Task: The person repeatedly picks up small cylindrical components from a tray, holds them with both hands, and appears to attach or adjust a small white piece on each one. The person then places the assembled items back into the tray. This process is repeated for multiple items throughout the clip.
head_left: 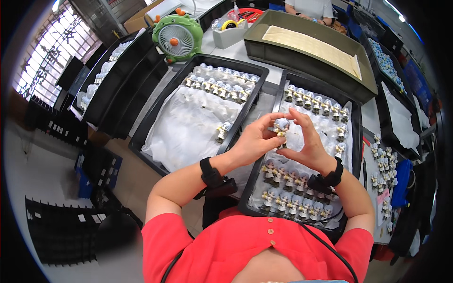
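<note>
My left hand (257,140) pinches a small chibi-style figurine (282,126) between thumb and fingers, its pale blue-grey hair facing up. Around the other side curves my right hand (309,144), thumb and index finger spread in a C; whether its fingertips touch the figurine I cannot make out. Both hands are above the right black tray (357,123), where rows of similar figurines (293,206) lie on clear plastic sheeting. To the left, another black tray (146,126) has figurines along its far end and a single figurine (222,132) near its right side.
A green fan (177,38) stands beyond the left tray. An olive bin (302,49) with a pale liner sits at the back. More figurines (384,162) lie on the table at right. Black stacked trays (127,80) rise at left. Another person (311,8) sits across the table.
</note>
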Demonstrator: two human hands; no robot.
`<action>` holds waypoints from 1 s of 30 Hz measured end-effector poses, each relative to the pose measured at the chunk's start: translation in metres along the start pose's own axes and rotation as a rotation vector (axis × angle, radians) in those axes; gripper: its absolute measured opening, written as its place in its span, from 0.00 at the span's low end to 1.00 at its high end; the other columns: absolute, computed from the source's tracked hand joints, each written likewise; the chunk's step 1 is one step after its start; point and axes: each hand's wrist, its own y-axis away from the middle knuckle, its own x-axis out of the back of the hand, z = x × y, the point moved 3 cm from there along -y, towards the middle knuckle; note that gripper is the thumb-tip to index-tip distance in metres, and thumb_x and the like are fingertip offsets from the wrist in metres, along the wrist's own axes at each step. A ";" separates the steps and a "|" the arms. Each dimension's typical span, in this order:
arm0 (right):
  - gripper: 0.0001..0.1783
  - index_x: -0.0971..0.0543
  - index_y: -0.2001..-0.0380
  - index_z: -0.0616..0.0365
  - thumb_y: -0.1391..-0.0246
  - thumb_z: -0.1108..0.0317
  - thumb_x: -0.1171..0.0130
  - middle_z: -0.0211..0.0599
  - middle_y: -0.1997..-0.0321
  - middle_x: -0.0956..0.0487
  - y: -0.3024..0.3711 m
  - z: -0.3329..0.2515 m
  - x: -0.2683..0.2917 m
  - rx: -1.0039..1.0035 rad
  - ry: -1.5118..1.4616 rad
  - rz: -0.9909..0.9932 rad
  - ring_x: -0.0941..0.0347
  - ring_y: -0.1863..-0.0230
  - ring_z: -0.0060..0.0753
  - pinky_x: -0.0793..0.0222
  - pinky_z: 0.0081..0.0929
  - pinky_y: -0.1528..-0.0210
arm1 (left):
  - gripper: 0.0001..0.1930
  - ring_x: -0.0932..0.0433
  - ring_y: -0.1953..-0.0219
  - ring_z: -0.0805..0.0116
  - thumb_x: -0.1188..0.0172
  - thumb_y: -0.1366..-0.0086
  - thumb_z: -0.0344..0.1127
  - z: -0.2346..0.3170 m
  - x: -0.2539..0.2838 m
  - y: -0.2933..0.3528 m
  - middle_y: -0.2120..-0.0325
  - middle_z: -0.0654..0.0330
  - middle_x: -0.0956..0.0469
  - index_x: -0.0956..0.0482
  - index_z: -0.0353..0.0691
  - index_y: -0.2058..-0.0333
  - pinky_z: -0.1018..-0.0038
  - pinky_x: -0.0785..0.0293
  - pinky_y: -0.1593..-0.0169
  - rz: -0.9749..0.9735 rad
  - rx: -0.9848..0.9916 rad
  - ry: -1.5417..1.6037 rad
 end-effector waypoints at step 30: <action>0.51 0.42 0.39 0.56 0.69 0.72 0.28 0.40 0.49 0.31 -0.003 0.002 0.001 0.003 -0.019 -0.024 0.33 0.49 0.36 0.36 0.31 0.48 | 0.19 0.22 0.65 0.50 0.40 0.52 0.32 -0.014 0.126 0.010 0.71 0.45 0.22 0.26 0.32 0.60 0.66 0.28 0.60 0.057 0.297 -1.306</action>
